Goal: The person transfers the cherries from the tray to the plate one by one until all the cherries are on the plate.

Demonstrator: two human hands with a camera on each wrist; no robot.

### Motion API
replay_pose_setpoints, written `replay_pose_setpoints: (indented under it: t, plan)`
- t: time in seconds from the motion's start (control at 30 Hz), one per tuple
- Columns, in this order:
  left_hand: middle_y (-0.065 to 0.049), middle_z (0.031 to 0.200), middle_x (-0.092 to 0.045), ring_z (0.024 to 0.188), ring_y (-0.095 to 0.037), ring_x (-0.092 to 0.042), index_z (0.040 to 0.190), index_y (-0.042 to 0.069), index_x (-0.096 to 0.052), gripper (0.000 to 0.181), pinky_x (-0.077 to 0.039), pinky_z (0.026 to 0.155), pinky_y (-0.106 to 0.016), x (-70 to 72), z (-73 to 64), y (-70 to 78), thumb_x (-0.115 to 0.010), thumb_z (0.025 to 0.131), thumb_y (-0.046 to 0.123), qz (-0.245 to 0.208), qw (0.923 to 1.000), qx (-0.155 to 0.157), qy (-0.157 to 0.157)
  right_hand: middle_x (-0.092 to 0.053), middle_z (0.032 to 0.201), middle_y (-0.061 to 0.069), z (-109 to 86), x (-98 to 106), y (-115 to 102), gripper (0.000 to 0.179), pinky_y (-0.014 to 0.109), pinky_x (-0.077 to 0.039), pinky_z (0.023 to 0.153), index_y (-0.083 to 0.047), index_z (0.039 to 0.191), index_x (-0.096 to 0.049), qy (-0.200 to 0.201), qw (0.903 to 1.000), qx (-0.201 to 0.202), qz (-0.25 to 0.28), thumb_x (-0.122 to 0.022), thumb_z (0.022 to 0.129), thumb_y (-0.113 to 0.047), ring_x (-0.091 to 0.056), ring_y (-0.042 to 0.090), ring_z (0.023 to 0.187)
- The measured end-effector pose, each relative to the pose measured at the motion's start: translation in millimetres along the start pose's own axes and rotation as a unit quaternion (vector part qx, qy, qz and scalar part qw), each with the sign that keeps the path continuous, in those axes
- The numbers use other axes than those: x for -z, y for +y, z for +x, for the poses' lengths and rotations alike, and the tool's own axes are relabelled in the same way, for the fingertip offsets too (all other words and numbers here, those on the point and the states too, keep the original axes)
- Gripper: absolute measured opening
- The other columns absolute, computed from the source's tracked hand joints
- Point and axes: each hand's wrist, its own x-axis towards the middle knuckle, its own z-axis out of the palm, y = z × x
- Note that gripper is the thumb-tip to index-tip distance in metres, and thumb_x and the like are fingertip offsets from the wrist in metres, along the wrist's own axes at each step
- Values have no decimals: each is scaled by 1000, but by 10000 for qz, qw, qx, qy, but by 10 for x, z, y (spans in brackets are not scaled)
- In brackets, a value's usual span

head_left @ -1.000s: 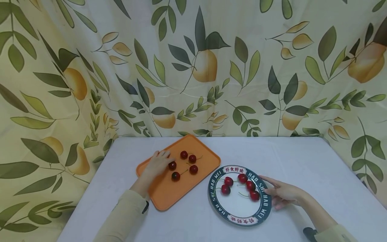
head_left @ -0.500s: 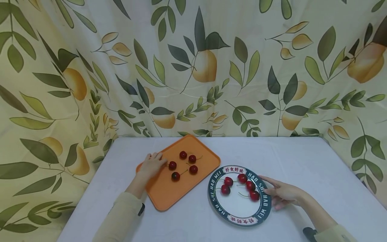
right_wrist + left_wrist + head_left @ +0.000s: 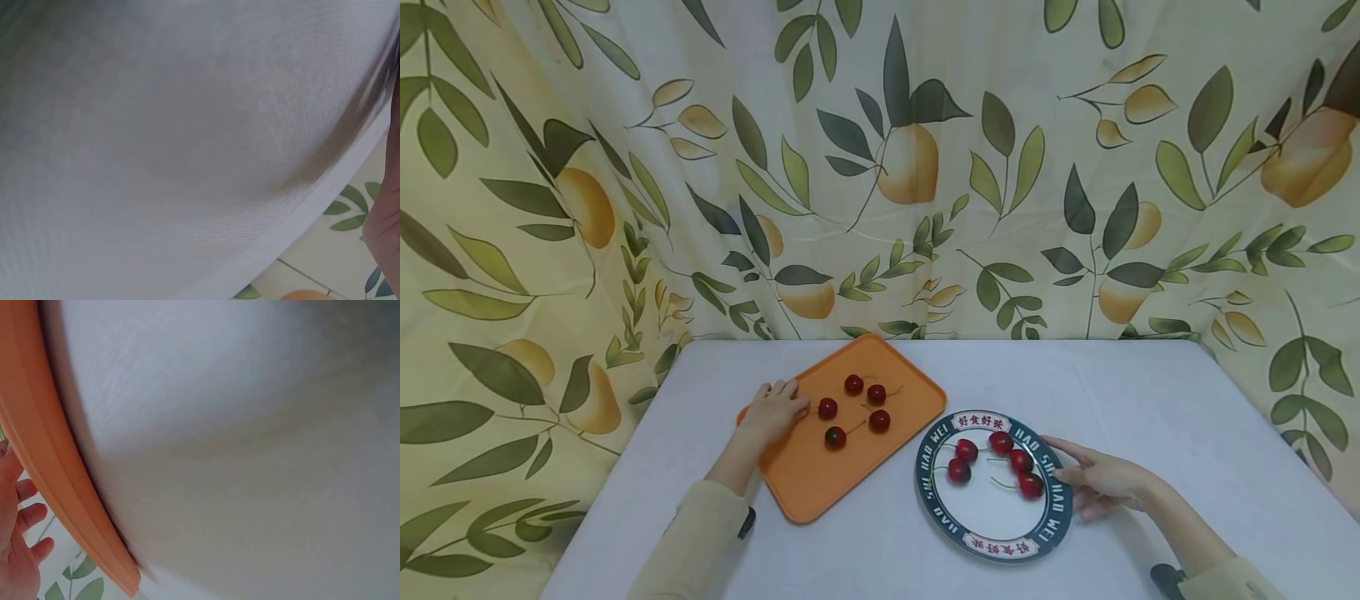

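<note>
In the head view, an orange tray [image 3: 808,492] lies angled on the table with several dark red cherries on it. My left hand [image 3: 769,414] is over its left part, thumb and fingertips at the stem of the nearest cherry [image 3: 827,408], seeming to pinch it. The left wrist view shows the other fingers [image 3: 31,515] spread beyond the tray's rim; the fingertips at the stem are hidden there. A white plate [image 3: 992,517] with a dark green lettered rim bears several bright red cherries [image 3: 1022,462]. My right hand [image 3: 1108,477] grips its right rim, thumb on top.
A white cloth covers the table [image 3: 1120,383], whose back edge meets a curtain [image 3: 1000,225] printed with leaves and fruit. Other cherries [image 3: 879,420] lie close beside the one at my left hand. The tray's right side is close to the plate.
My left hand has drawn back leftward from the cherry's body to its stem end, uncovering the cherry. My right hand and the plate stay in place.
</note>
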Motion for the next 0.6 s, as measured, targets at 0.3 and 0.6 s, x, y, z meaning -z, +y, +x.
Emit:
replay_pose_setpoints:
  t: [0.3, 0.6]
  plan:
    - [-11, 118, -43, 107, -30, -39, 99, 18, -61, 12, -26, 99, -52, 38, 30, 34, -51, 94, 22, -360, 9989, 131, 276, -53, 85, 11, 8, 3, 3, 71, 29, -52, 54, -11, 146, -13, 45, 10000, -53, 12, -56, 90, -20, -60, 19, 59]
    - [-6, 100, -42, 94, -25, -40, 93, 18, -61, 7, -31, 95, -46, 120, 136, 166, -56, 91, 22, -359, 9906, -404, 1260, -53, 85, 11, -2, -8, -12, 71, 29, -52, 54, -11, 146, -13, 35, 10000, -45, 52, -56, 90, -20, -60, 19, 59]
